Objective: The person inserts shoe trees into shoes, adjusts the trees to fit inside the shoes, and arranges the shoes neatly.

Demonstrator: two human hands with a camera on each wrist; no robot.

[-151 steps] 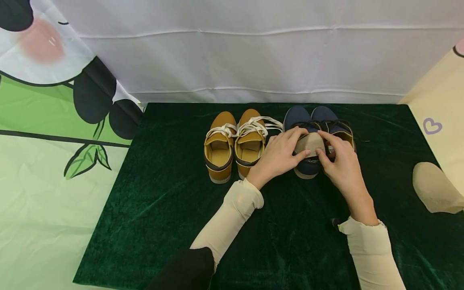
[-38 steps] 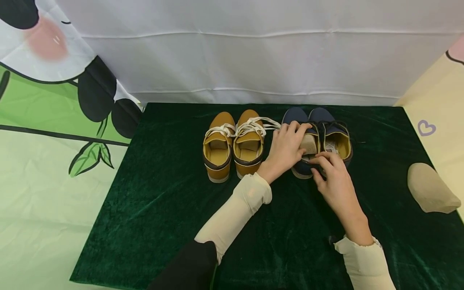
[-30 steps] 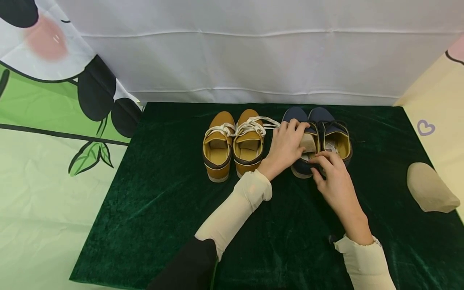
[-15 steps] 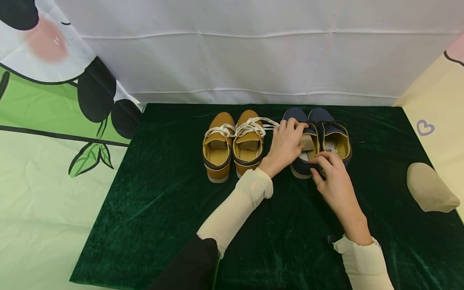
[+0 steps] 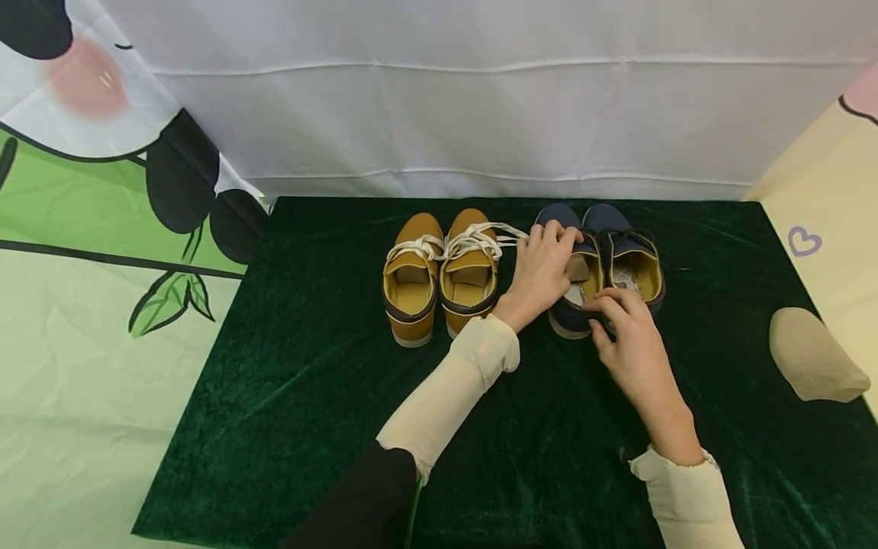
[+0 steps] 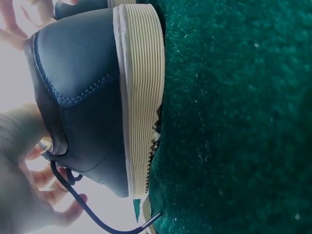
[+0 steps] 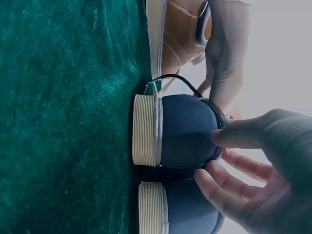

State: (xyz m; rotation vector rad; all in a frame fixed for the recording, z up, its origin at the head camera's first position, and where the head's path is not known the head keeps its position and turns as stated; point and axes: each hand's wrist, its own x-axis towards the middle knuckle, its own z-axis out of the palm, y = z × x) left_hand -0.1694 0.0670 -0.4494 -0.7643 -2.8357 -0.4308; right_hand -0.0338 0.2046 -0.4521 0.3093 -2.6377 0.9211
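In the head view a pair of navy lace-up shoes stands on dark green velvet. My left hand (image 5: 537, 274) lies over the front of the left navy shoe (image 5: 568, 319), its fingers curled over the laces and its thumb reaching into the opening. A beige shoe insert (image 5: 578, 268) shows partly inside; its front end is hidden. At the heel my right hand (image 5: 629, 335) pinches the rim, thumb outside on the back (image 7: 190, 131) in the right wrist view. Close beside stands the right navy shoe (image 5: 636, 278), with something whitish inside.
A tan pair with white laces, including this tan shoe (image 5: 414, 286), stands left of the navy pair. Another beige insert (image 5: 815, 354) lies at the right edge of the velvet (image 5: 309, 427). A white cloth wall (image 5: 439, 130) rises behind.
Five seconds ago both hands held the beige insert above the left navy shoe. It now sits inside and has slid further toward the toe; my right hand has moved to the heel.
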